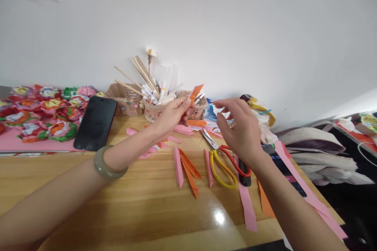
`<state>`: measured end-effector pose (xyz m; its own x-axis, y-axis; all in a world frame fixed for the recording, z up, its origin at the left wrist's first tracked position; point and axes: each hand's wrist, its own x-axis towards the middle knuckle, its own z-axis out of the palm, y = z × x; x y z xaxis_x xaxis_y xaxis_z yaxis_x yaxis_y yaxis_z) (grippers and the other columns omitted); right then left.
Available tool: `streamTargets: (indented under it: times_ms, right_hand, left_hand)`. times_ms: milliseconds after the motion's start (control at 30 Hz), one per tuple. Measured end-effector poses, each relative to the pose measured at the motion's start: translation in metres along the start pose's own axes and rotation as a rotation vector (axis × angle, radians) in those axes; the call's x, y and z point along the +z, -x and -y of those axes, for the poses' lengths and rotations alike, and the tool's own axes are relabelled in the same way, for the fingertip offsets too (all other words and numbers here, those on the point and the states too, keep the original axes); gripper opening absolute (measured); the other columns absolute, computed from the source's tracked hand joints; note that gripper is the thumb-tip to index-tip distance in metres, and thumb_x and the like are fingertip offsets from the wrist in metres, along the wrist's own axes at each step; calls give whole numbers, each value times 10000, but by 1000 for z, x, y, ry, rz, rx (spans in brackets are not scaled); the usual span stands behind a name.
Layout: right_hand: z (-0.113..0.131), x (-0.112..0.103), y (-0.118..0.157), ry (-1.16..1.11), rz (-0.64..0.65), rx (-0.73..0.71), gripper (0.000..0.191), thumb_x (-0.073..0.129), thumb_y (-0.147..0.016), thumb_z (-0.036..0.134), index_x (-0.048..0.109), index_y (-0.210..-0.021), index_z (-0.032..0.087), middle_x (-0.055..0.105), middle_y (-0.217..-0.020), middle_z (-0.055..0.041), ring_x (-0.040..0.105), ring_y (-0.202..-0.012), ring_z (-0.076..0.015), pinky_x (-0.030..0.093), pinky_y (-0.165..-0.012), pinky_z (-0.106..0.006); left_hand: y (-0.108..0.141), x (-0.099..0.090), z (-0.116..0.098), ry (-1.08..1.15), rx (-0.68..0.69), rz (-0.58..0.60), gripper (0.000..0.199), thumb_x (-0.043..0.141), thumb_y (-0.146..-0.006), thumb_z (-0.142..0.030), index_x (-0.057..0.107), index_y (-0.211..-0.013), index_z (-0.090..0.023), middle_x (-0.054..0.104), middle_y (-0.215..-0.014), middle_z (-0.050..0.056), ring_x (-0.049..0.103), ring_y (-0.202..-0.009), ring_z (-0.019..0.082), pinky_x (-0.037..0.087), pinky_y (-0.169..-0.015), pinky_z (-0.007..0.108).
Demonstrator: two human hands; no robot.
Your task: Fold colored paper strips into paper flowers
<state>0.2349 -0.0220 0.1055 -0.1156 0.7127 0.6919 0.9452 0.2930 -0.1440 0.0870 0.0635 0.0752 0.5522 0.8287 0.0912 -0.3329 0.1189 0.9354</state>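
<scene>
My left hand (pixel 176 113) pinches a folded orange paper strip (pixel 196 92) that points up and to the right. To its right, my right hand (pixel 240 125) hangs above the table with thumb and fingers apart, holding nothing. Below that hand lie scissors (pixel 225 160) with one red and one yellow handle, their blades parted. Folded pink strips (pixel 178 166) and folded orange strips (pixel 190 172) rest on the wood in front of my hands. A long pink strip (pixel 247 208) lies near the front edge, partly under a black object (pixel 244 174).
Decorated baskets (pixel 125 104) with sticks and pens stand along the wall. A dark phone (pixel 96 123) leans beside colourful paper flowers (pixel 47 106) on the left. Another phone (pixel 287 172) lies on pink paper (pixel 318 206) at right. More paper pieces (pixel 150 151) are scattered mid-table.
</scene>
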Motion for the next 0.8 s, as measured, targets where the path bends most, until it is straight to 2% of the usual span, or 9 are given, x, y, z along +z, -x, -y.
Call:
streamTargets:
  times_ms: [100, 200, 267, 333, 433, 567, 667, 800]
  right_hand:
    - [-7, 4, 1, 103, 153, -90, 376, 429, -764, 37, 596, -1062, 195, 636, -999, -87, 537, -909, -244, 462, -697, -351]
    - [-8, 10, -1, 185, 213, -109, 359, 477, -789, 89, 598, -1112, 189, 647, -1058, -80, 535, -915, -246, 439, -626, -320]
    - [-7, 13, -3, 202, 235, -87, 271, 495, -832, 149, 636, -1058, 198, 678, -1021, -63, 552, -885, -236, 413, -592, -300]
    - [-7, 16, -5, 178, 256, -35, 194, 500, -858, 186, 680, -923, 213, 708, -905, -46, 571, -824, -217, 392, -587, -285]
    - [-10, 19, -8, 108, 289, 54, 175, 521, -849, 188, 679, -778, 210, 696, -769, -36, 577, -749, -195, 375, -601, -273]
    - [-13, 19, -10, 31, 301, 96, 146, 511, -841, 153, 642, -786, 185, 665, -763, -43, 568, -766, -197, 370, -636, -272]
    - [-13, 19, -10, 6, 286, 95, 142, 482, -861, 162, 609, -801, 181, 659, -796, -53, 568, -778, -195, 364, -641, -265]
    - [-14, 22, -7, 135, 336, 51, 168, 434, -901, 227, 590, -849, 189, 651, -774, -46, 560, -699, -181, 306, -562, -252]
  left_hand:
    - [2, 1, -1, 0, -2, 4, 210, 459, -882, -264, 527, -725, -142, 388, -567, -51, 366, -467, 55, 404, -418, 137]
    - [2, 1, 0, 0, 1, 14, 213, 468, -878, -281, 535, -728, -146, 392, -573, -50, 363, -469, 56, 411, -424, 142]
    - [2, 0, 0, -5, 11, 15, 213, 476, -873, -289, 540, -728, -148, 393, -576, -51, 361, -467, 55, 410, -424, 145]
    - [2, 0, 0, -18, 16, 5, 212, 492, -865, -296, 541, -722, -147, 407, -585, -49, 366, -468, 52, 403, -424, 143]
    - [3, 1, -1, -43, 14, 4, 222, 489, -864, -302, 542, -715, -147, 410, -571, -46, 371, -473, 58, 411, -434, 148]
    - [4, 0, 0, -98, 27, 29, 229, 483, -864, -324, 565, -732, -155, 372, -529, -52, 367, -482, 73, 460, -479, 174]
    - [3, -1, 0, -156, -33, 84, 223, 477, -865, -316, 579, -754, -151, 388, -526, -48, 385, -481, 76, 482, -494, 192]
    - [2, -2, -3, -156, -86, 114, 235, 485, -858, -315, 562, -732, -132, 475, -625, -17, 390, -470, 52, 451, -449, 160]
